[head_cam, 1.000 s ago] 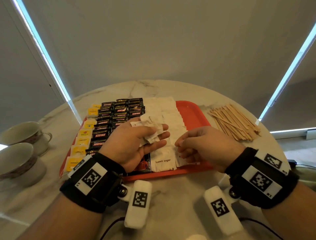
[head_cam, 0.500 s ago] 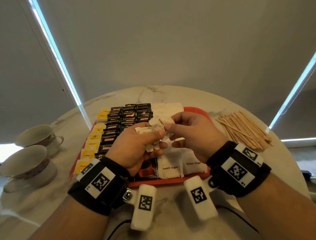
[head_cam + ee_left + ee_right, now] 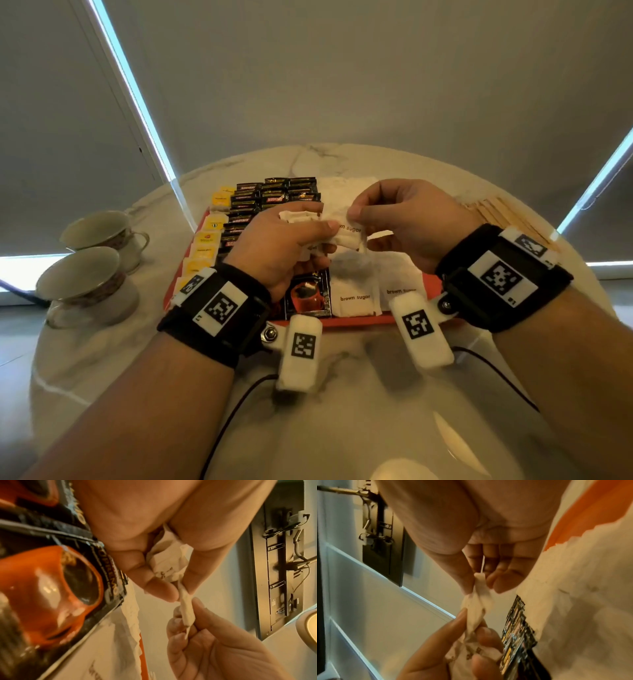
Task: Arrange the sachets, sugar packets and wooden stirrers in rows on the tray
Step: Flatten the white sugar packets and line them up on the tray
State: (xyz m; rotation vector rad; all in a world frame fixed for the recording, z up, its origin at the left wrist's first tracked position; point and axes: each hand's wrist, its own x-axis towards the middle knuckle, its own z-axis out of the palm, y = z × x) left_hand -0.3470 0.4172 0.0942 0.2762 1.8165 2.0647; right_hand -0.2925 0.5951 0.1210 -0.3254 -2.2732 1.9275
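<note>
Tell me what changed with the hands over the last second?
The right hand rose off the tray to the left hand and pinched one brown sugar packet from the bunch that hand grips. The rows on the tray, wooden stirrers and cups stayed as they were.

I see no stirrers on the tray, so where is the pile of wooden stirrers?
In the head view the wooden stirrers lie on the marble table, off the red tray, on the far right behind the right hand.

both hands raised close together, left hand (image 3: 284, 246) clutching, right hand (image 3: 407, 222) pinching.
</note>
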